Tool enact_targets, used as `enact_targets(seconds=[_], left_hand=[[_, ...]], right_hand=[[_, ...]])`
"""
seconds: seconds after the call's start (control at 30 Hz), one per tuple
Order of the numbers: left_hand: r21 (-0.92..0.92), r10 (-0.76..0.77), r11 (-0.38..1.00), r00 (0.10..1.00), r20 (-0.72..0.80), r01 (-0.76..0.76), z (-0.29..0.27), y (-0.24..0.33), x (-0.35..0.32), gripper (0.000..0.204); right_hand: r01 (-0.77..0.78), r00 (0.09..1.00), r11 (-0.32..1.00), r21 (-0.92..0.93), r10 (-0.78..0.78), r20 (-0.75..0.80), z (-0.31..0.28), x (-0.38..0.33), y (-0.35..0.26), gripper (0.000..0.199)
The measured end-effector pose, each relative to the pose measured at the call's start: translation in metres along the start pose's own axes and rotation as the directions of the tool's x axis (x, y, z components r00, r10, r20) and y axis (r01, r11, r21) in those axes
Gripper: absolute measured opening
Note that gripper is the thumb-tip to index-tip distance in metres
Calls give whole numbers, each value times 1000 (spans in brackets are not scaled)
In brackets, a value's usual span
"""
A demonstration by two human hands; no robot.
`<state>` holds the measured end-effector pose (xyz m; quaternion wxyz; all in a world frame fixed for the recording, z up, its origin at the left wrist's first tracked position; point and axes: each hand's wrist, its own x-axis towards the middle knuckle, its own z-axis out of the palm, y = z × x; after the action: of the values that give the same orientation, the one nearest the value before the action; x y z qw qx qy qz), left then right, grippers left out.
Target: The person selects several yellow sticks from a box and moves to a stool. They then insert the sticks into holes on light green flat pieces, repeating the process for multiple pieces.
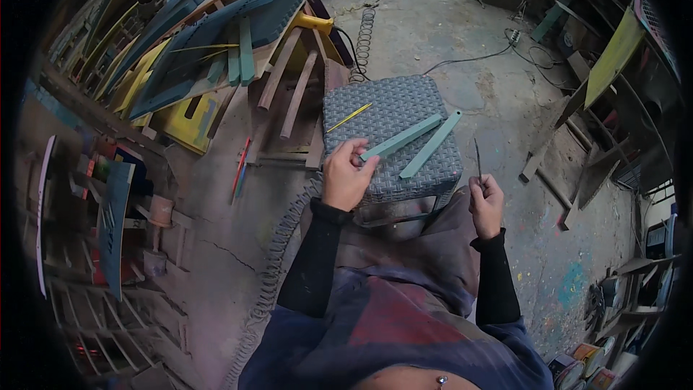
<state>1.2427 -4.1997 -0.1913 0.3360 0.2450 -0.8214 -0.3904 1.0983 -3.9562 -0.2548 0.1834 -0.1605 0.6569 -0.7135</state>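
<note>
In front of me stands a grey woven stool (375,94). Two pale green wooden strips lie across its seat. My left hand (348,177) is closed at the near end of the left green strip (403,137), thumb and fingertips around that end. The right green strip (432,146) lies beside it, untouched, with a small dark hole at its far end. Farther left on the seat rests a thin yellow stick (349,117). To the right of the stool, my right hand (486,206) grips a thin dark tool (478,157), pointing up; its exact kind is unclear.
Left of the stool, boards and painted panels (216,43) lean in a stack, with wooden rods (298,94) beside them. A coiled hose (278,267) runs along the floor by my left side. Wooden frames (577,144) stand at right; cables (469,60) cross the floor behind.
</note>
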Motion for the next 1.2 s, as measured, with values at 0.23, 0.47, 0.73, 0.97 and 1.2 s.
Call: enact_targets(seconds=[0.23, 0.47, 0.73, 0.97, 1.2], left_hand=[[79, -3, 997, 1000, 20, 2, -65, -33, -45, 19], [181, -73, 983, 982, 172, 41, -88, -38, -46, 30], [134, 86, 985, 977, 194, -113, -60, -40, 44, 27], [549, 157, 814, 982, 105, -188, -20, -91, 81, 14], [447, 119, 882, 989, 92, -147, -20, -91, 93, 12]], right_hand=[[-35, 999, 999, -12, 35, -30, -6, -2, 8, 13], [-3, 1000, 1000, -19, 3, -3, 1, -1, 12, 11], [-8, 999, 996, -84, 4, -49, -13, -10, 8, 8], [0, 997, 993, -120, -9, -74, -20, -24, 10, 7], [-37, 993, 995, -92, 26, -116, -31, -30, 18, 7]])
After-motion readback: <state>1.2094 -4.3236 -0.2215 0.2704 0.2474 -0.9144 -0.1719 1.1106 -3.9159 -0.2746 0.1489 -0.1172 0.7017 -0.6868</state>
